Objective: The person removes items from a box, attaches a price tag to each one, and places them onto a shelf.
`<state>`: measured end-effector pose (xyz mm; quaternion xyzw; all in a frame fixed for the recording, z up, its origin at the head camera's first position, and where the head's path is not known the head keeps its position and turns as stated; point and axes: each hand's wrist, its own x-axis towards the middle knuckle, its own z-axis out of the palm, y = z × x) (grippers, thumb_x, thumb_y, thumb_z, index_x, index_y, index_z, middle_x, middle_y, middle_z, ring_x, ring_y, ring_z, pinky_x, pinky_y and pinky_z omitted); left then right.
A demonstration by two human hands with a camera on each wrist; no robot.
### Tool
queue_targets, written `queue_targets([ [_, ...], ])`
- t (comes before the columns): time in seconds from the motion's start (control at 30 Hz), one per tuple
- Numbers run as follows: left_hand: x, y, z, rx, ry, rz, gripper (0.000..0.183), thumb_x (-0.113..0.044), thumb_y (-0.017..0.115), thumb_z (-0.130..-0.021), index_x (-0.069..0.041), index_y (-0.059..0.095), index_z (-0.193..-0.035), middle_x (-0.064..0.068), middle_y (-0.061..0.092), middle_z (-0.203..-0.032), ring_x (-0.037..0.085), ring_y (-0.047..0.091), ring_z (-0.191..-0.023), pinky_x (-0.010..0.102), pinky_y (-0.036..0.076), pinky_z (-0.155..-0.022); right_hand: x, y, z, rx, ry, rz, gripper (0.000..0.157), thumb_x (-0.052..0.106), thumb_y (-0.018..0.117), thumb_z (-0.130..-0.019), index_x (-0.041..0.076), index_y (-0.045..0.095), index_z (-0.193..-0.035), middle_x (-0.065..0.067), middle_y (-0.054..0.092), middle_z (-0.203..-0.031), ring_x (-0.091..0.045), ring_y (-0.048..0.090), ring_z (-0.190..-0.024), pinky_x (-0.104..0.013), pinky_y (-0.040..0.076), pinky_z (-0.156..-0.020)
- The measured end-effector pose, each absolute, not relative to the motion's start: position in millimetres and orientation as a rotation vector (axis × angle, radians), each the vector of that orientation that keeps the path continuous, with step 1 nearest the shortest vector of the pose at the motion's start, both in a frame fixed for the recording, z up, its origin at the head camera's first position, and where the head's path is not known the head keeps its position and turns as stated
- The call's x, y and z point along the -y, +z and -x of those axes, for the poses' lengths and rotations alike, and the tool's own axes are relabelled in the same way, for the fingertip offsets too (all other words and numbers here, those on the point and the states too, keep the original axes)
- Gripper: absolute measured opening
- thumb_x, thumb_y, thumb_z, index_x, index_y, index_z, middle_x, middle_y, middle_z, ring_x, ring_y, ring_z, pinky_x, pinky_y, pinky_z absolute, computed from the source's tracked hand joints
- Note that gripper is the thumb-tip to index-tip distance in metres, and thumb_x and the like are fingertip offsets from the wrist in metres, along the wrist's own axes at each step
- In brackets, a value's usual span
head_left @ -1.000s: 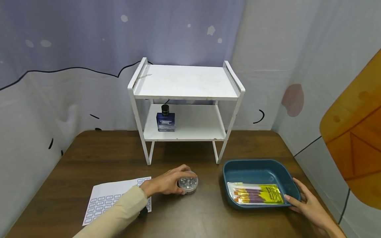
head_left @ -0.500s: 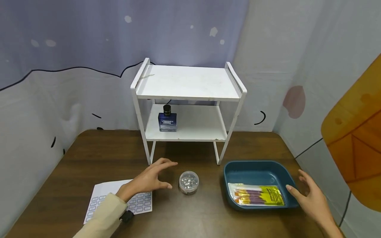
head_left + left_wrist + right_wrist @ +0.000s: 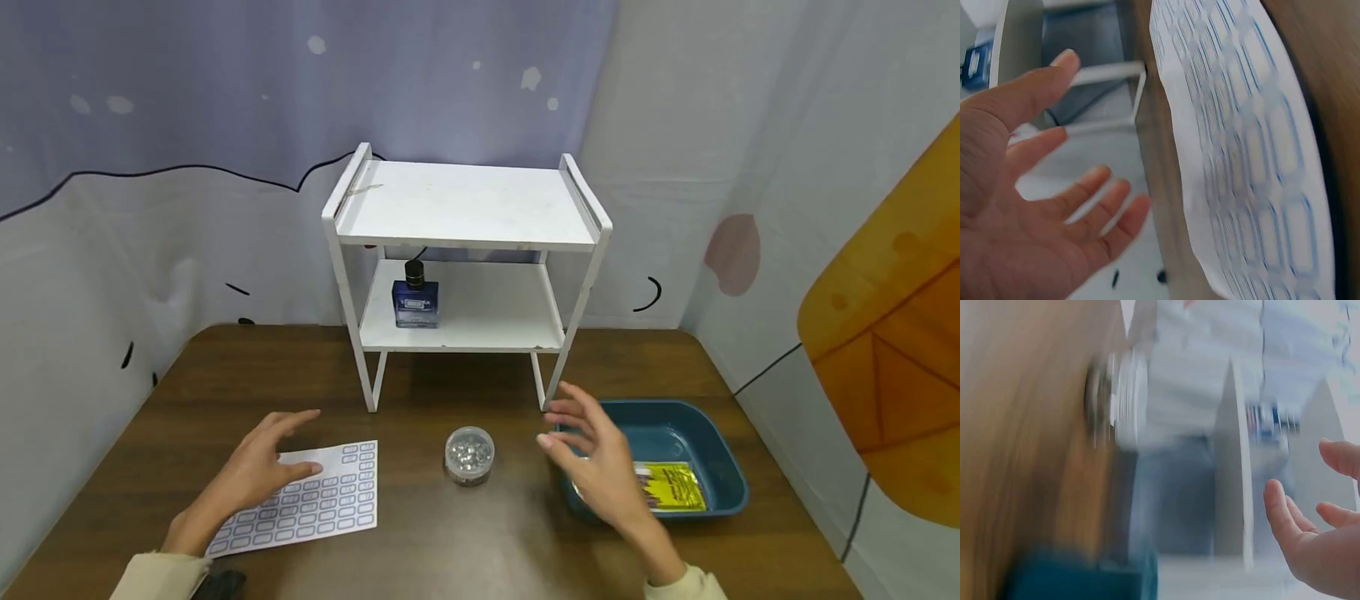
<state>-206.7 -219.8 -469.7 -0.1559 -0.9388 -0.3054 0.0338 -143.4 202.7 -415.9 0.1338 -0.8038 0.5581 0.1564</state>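
Observation:
My left hand [image 3: 258, 467] hovers over the sheet of printed labels [image 3: 330, 500], its fingers spread and holding nothing. In the left wrist view the label sheet [image 3: 1241, 156] lies just beyond that hand. Between my two hands a round clear jar [image 3: 469, 455] with silvery bits inside stands on the table. My right hand [image 3: 600, 458], empty with fingers parted, is above the left side of the teal basin [image 3: 675, 407] and hides part of it. A yellow-fronted packet of paintbrushes [image 3: 671, 486] lies in the basin, its left part covered by the hand.
A white two-tier shelf [image 3: 465, 204] stands at the back of the brown table [image 3: 450, 550]. On its lower tier, at the left, is a dark blue perfume bottle [image 3: 416, 302]. Printed cloth hangs behind and at the sides.
My left hand has let go of the jar and moved left over the label sheet. My right hand has left the basin's right rim and swung left, in front of the basin's left side.

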Motion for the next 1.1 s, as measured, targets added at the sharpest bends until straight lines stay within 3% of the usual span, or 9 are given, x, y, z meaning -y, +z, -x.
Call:
queue_targets([
  [0.1,235.8,-473.8,204.4,2.953,-0.859,0.379,0.075,-0.020,0.089,-0.072,-0.001,0.056,-0.137,0.031,0.054,-0.128,0.050,0.054,-0.112,0.065,0.047,-0.086,-160.7,-423.9,149.2,2.310,1.757,-0.509,0.067,0.000,0.075,-0.085,0.003,0.045,-0.145,-0.022,0.061,-0.125,-0.036,0.065,-0.111,-0.031,0.057,-0.090],
  [0.2,249.3,-479.1,204.6,3.023,-0.812,0.306,0.077,-0.025,0.090,-0.071,-0.001,0.056,-0.136,0.035,0.051,-0.129,0.053,0.050,-0.113,0.068,0.044,-0.088,-125.1,-434.0,155.3,2.383,1.836,-0.608,0.064,0.003,0.075,-0.086,0.003,0.047,-0.144,-0.023,0.062,-0.123,-0.039,0.065,-0.110,-0.030,0.057,-0.090],
  [0.33,264.9,-483.6,205.3,3.128,-0.741,0.214,0.082,-0.034,0.088,-0.072,0.001,0.053,-0.137,0.041,0.046,-0.129,0.059,0.043,-0.114,0.071,0.041,-0.087,-88.8,-448.4,162.3,2.610,1.694,-0.757,0.058,0.012,0.074,-0.090,0.003,0.051,-0.142,-0.019,0.063,-0.129,-0.034,0.064,-0.115,-0.026,0.055,-0.092],
  [0.5,276.1,-485.4,206.3,3.196,-0.652,0.129,0.089,-0.040,0.087,-0.072,0.005,0.048,-0.138,0.046,0.042,-0.126,0.066,0.040,-0.114,0.072,0.040,-0.089,-57.9,-462.4,165.2,2.905,1.018,-1.084,0.055,0.028,0.067,-0.095,0.012,0.051,-0.145,-0.005,0.057,-0.145,-0.020,0.053,-0.134,-0.029,0.044,-0.108],
  [0.6,277.8,-486.3,206.4,3.227,-0.629,0.112,0.089,-0.040,0.087,-0.072,0.007,0.048,-0.137,0.046,0.044,-0.125,0.065,0.039,-0.115,0.071,0.039,-0.091,-43.2,-470.5,166.3,2.933,0.747,-1.240,0.053,0.030,0.063,-0.097,0.013,0.051,-0.146,-0.004,0.055,-0.147,-0.018,0.049,-0.138,-0.031,0.038,-0.114],
  [0.93,275.2,-485.3,206.4,3.307,-0.599,0.140,0.087,-0.042,0.091,-0.066,0.007,0.055,-0.127,0.040,0.046,-0.115,0.057,0.043,-0.108,0.066,0.043,-0.087,-18.3,-483.2,160.9,3.024,0.341,-1.317,0.044,0.041,0.064,-0.096,0.022,0.061,-0.135,0.001,0.053,-0.148,-0.017,0.047,-0.139,-0.037,0.045,-0.107],
  [1.1,272.6,-483.6,211.1,3.339,-0.574,0.105,0.078,-0.047,0.091,-0.065,0.004,0.055,-0.111,0.031,0.047,-0.106,0.051,0.044,-0.101,0.058,0.044,-0.080,-18.2,-486.6,159.0,3.037,0.355,-1.305,0.041,0.041,0.068,-0.093,0.021,0.066,-0.129,0.001,0.054,-0.147,-0.017,0.046,-0.139,-0.037,0.045,-0.106],
])
